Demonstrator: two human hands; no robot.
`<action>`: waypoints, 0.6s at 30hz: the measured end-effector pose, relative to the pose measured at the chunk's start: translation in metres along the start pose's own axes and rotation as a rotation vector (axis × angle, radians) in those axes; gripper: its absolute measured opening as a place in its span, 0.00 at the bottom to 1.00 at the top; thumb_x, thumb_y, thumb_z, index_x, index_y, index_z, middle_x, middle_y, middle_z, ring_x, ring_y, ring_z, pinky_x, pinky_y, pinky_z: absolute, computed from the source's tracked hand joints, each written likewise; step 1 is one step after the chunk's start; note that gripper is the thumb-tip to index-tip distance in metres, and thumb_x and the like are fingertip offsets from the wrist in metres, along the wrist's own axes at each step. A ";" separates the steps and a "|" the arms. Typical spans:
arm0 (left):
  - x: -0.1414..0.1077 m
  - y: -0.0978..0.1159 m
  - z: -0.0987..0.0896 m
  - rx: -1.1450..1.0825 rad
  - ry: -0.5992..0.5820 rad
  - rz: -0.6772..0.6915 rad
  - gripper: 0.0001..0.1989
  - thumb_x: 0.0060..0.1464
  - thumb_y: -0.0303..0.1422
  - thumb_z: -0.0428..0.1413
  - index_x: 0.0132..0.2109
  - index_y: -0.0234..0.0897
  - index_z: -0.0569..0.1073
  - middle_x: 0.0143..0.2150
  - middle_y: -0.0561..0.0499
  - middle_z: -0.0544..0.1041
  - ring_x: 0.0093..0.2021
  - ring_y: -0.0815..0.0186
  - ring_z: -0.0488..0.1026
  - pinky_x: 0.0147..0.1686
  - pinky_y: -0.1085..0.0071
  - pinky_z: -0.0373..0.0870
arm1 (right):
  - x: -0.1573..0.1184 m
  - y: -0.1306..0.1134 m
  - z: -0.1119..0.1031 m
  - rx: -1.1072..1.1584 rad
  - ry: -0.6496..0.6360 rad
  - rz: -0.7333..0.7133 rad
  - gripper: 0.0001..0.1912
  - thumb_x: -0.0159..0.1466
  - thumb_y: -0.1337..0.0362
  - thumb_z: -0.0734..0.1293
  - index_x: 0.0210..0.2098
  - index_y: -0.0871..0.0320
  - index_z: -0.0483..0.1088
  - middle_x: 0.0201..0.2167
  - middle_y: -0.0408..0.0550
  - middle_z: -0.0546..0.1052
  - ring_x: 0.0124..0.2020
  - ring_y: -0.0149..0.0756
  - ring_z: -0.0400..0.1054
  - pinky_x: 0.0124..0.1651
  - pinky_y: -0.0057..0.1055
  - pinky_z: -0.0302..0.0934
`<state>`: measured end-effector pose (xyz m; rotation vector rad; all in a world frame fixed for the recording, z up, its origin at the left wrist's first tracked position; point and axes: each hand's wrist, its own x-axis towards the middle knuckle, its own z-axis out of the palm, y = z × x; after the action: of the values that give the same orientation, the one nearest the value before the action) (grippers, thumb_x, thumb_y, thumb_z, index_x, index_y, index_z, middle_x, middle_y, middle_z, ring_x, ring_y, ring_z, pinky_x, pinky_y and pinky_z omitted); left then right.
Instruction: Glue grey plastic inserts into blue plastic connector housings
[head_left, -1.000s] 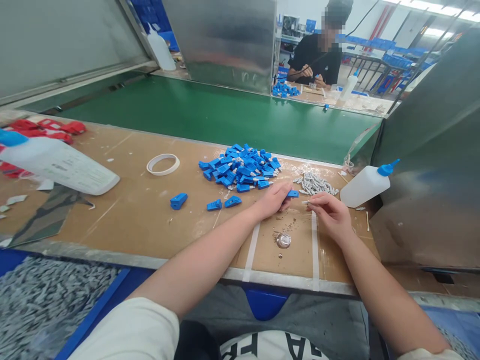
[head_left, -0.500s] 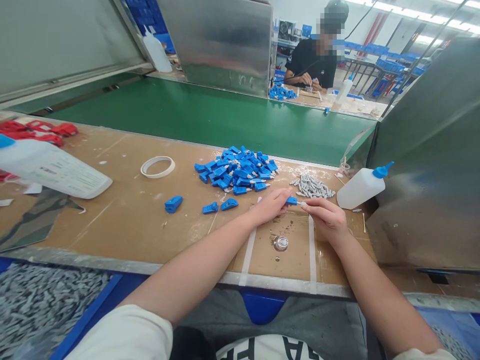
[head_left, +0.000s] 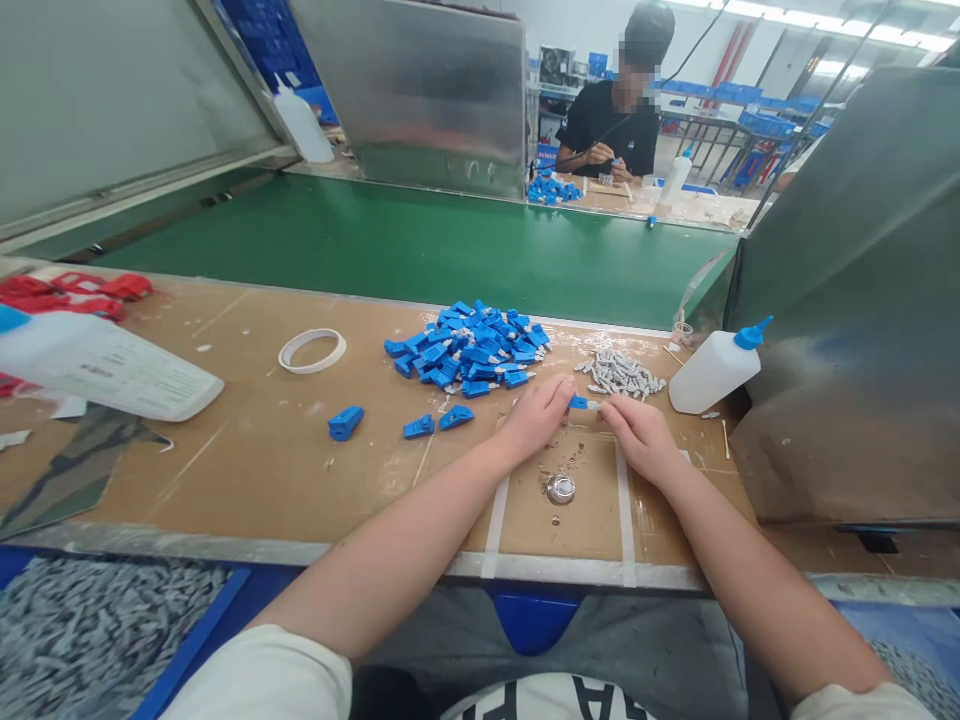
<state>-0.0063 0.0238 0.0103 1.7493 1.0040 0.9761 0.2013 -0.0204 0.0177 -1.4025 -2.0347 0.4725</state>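
My left hand (head_left: 541, 412) is closed on a small blue plastic part (head_left: 578, 402). From its right end sticks a small grey piece (head_left: 593, 405), and the fingertips of my right hand (head_left: 637, 430) are pinched on that piece. Behind my left hand lies a heap of blue plastic parts (head_left: 476, 345) with pale ends. Small grey pieces (head_left: 621, 373) form a pile just beyond my right hand. Below both hands, a round shiny metal dish (head_left: 560, 488) sits between two white tape strips, with drops of liquid around it.
Three loose blue parts (head_left: 418, 427) and a tape roll (head_left: 312, 351) lie on the left. A squeeze bottle (head_left: 716, 372) leans at the right, another bottle (head_left: 135, 365) at far left. Beyond runs a green belt (head_left: 420, 240); across it a person (head_left: 611, 130) handles blue parts.
My right hand has shifted slightly left, closer to my left hand, and its fingers now cover more of the grey piece. The whole view has turned a little.
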 end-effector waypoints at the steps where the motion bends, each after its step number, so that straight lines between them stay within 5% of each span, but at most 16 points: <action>1: 0.000 0.000 0.000 0.030 0.019 0.014 0.22 0.71 0.49 0.44 0.33 0.41 0.67 0.26 0.52 0.68 0.28 0.62 0.64 0.32 0.67 0.57 | 0.000 0.000 0.001 0.009 -0.060 0.024 0.24 0.77 0.49 0.54 0.32 0.55 0.68 0.27 0.46 0.74 0.30 0.36 0.67 0.36 0.32 0.59; 6: -0.003 0.001 0.005 0.171 0.067 -0.008 0.21 0.71 0.48 0.45 0.33 0.42 0.66 0.27 0.52 0.66 0.29 0.60 0.61 0.33 0.65 0.51 | 0.001 -0.002 0.011 0.161 -0.176 0.088 0.25 0.77 0.46 0.52 0.32 0.55 0.64 0.27 0.44 0.71 0.30 0.36 0.64 0.35 0.31 0.56; 18: -0.005 0.004 0.016 0.345 0.101 -0.041 0.19 0.74 0.40 0.41 0.34 0.41 0.66 0.28 0.50 0.69 0.30 0.60 0.65 0.33 0.65 0.52 | 0.002 0.002 0.027 0.320 -0.140 0.144 0.23 0.76 0.48 0.54 0.31 0.54 0.61 0.27 0.43 0.70 0.30 0.36 0.63 0.36 0.31 0.56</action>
<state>0.0067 0.0136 0.0079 1.9637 1.3306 0.9125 0.1843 -0.0160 -0.0034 -1.3526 -1.8677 0.9375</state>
